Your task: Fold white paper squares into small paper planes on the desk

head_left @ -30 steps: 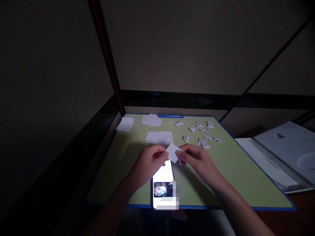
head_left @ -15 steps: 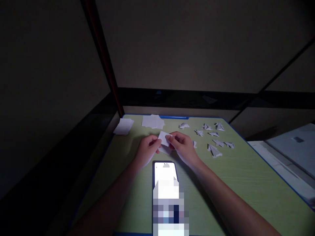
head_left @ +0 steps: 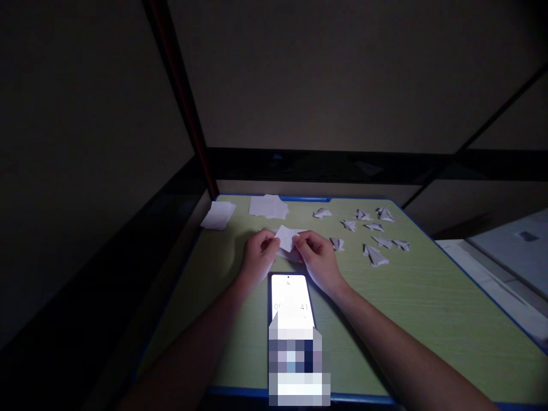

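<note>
Between my hands is a small white sheet of paper (head_left: 285, 238), held up above the green table. My left hand (head_left: 260, 254) pinches its left edge between thumb and fingers. On the opposite edge, my right hand (head_left: 317, 255) is closed the same way, thumb on top. More white paper shows under and behind the sheet; whether it is a separate piece I cannot tell. A lit phone (head_left: 291, 291) lies just in front of my hands, its lower part blurred out. Close to the right hand's far side is a folded paper piece (head_left: 337, 244).
Several folded paper shapes (head_left: 375, 255) are spread over the right side of the green table (head_left: 428, 319). Flat paper stacks lie at the back, one at the left corner (head_left: 219, 215) and another beside it (head_left: 269, 206). A pale box-like object (head_left: 514, 245) stands beyond the right edge.
The held paper has turned a little and its outline has changed. My right hand has shifted slightly, uncovering more of the nearby folded piece. The whole view has tilted a bit.
</note>
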`<control>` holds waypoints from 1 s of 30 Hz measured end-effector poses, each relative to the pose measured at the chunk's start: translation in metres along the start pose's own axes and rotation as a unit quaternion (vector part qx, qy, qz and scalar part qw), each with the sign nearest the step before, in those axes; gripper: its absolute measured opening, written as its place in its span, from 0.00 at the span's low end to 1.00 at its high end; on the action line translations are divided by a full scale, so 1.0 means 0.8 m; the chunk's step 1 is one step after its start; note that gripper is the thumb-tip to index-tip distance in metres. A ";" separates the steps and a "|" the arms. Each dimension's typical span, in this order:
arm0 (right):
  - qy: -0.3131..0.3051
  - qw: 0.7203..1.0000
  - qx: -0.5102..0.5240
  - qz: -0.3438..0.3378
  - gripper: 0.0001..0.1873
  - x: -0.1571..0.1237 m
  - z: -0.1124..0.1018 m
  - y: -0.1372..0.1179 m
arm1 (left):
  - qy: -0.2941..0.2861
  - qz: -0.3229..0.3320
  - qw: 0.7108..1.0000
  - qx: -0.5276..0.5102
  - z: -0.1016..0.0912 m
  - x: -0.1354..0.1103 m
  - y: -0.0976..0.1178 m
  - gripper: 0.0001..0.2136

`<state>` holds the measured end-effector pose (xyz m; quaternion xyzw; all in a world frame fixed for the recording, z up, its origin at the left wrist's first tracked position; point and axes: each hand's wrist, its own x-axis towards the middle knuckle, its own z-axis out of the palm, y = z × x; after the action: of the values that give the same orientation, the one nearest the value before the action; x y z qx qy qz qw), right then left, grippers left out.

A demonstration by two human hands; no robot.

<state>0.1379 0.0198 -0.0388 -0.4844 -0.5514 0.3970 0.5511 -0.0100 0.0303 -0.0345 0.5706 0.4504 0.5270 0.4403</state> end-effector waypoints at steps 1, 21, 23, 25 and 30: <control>0.002 1.000 -0.003 -0.004 0.17 0.000 0.001 0.001 | 0.006 0.009 1.000 0.005 0.000 0.000 0.000 0.10; 0.024 0.989 -0.107 -0.097 0.11 0.027 0.010 0.015 | 0.064 0.096 0.967 0.227 0.001 0.027 -0.019 0.07; 0.015 0.989 -0.110 -0.099 0.11 0.026 0.008 0.015 | 0.055 0.102 0.961 0.252 -0.001 0.025 -0.016 0.07; 0.018 0.989 -0.109 -0.097 0.11 0.026 0.007 0.014 | 0.050 0.109 0.958 0.262 -0.002 0.025 -0.014 0.06; 0.035 0.991 -0.094 -0.085 0.11 0.025 0.009 0.010 | 0.044 0.113 0.964 0.237 0.001 0.026 -0.017 0.05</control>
<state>0.1333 0.0419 -0.0424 -0.4989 -0.6057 0.2780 0.5541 -0.0090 0.0532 -0.0432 0.6821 0.5137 0.4760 0.2103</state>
